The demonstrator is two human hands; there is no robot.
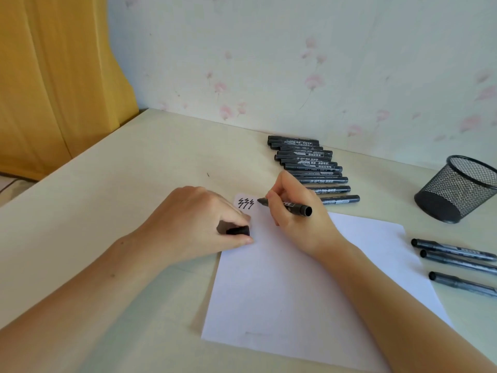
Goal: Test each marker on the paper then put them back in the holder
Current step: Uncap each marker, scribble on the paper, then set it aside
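Observation:
A white sheet of paper (309, 286) lies on the table with three black zigzag marks (246, 203) at its far left corner. My right hand (298, 219) grips an uncapped black marker (291, 207), its tip just right of the marks. My left hand (199, 224) rests on the paper's left edge and holds the black cap (238, 230). A row of several capped black markers (309, 162) lies behind my right hand. Three more markers (457, 262) lie to the right of the paper. The black mesh holder (457, 189) stands tilted at the far right.
The cream table (121, 189) meets a floral wall (295, 63) at the back. A yellow curtain (53, 76) hangs at the left beyond the table's edge.

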